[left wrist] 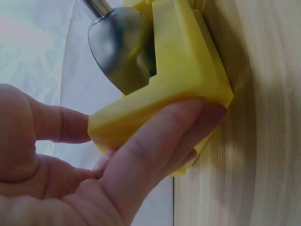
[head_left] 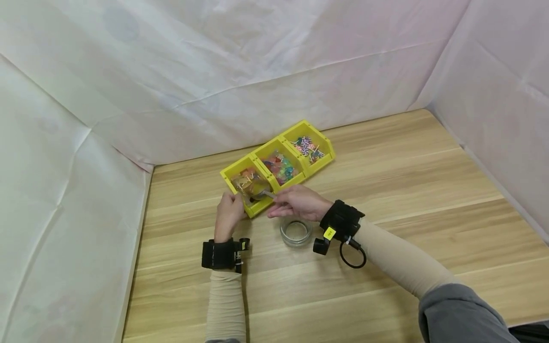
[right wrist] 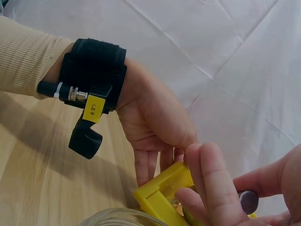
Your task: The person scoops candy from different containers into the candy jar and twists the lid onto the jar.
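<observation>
A yellow three-compartment bin stands slantwise on the table. My left hand grips the wall at its near-left end, thumb on one side and fingers along the other, as the left wrist view shows. My right hand pinches the handle of a metal spoon; the round handle end sticks out between thumb and fingers. The spoon's bowl is down in the left compartment, among orange and clear pieces. Below my right hand a round clear glass jar sits on the table.
Colourful translucent beads fill the middle compartment, and small striped lollipop-like pieces lie in the right one. White cloth hangs behind the wooden table and along both sides.
</observation>
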`<state>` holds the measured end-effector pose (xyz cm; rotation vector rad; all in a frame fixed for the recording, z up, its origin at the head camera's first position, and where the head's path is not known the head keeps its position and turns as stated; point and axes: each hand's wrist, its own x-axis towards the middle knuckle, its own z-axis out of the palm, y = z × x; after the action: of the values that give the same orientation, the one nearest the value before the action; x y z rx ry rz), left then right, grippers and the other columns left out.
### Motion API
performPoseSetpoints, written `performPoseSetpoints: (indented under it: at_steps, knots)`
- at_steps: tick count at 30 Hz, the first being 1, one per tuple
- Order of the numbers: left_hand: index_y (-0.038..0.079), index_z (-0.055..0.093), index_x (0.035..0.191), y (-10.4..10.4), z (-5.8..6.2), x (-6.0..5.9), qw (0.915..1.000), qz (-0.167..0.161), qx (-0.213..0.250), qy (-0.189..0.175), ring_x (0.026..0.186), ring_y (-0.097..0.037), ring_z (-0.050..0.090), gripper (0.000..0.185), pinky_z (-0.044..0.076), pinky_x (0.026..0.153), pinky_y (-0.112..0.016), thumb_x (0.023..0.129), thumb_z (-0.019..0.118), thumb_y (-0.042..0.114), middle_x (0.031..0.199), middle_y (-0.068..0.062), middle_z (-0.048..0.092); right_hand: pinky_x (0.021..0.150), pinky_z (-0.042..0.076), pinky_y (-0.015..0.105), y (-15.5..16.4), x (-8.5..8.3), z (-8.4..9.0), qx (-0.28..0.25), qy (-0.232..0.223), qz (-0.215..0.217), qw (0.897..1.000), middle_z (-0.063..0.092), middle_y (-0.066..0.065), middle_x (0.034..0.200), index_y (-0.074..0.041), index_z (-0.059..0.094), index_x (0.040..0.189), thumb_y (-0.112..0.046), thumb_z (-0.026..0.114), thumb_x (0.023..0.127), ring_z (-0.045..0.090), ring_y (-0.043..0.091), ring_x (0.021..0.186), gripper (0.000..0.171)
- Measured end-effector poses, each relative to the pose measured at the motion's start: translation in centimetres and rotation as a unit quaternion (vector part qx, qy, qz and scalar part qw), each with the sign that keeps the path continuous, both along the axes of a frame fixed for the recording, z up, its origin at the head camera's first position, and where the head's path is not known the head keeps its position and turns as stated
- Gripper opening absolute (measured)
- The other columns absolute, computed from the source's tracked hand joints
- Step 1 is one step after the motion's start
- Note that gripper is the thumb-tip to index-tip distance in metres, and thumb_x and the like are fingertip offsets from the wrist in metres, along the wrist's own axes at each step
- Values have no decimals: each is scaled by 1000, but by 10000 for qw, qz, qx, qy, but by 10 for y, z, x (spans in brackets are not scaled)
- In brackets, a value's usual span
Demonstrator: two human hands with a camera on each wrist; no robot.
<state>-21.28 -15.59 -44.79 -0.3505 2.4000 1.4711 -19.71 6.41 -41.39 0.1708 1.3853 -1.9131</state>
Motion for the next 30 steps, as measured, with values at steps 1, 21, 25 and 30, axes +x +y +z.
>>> performPoseSetpoints:
  at_steps: [1, 21, 25, 30]
  knots:
    - [2, 45, 110, 0, 0, 0, 10000, -7, -6, 5, 96, -29, 61, 29, 58, 80, -43, 105, 34, 29, 111, -18, 57, 88, 58, 23, 0, 0, 0, 6, 8, -17, 10000, 70, 23, 106, 11, 31, 147, -7, 45, 104, 73, 19, 87, 49]
    - [-1, 42, 119, -1, 1, -5, 9996, -185, -212, -48, 90, -28, 59, 35, 56, 74, -39, 104, 33, 29, 109, -19, 54, 84, 60, 23, 1, -2, -3, 104, 210, -50, 9997, 65, 31, 112, 10, 31, 148, -6, 42, 105, 73, 20, 87, 47]
    - [-2, 41, 121, -2, 0, -6, 9997, -168, -40, -150, 95, -29, 59, 36, 57, 82, -44, 104, 33, 28, 114, -20, 53, 84, 60, 24, 1, -3, -2, 176, 263, -8, 9995, 65, 32, 114, 10, 34, 147, -6, 42, 106, 73, 20, 87, 45]
    - [-2, 43, 120, -4, -2, -5, 9997, -105, 56, -194, 94, -29, 58, 35, 56, 80, -43, 104, 33, 28, 115, -19, 53, 82, 61, 24, 0, -3, -1, 243, 297, -20, 9993, 65, 33, 113, 13, 36, 144, -6, 40, 106, 73, 20, 86, 43]
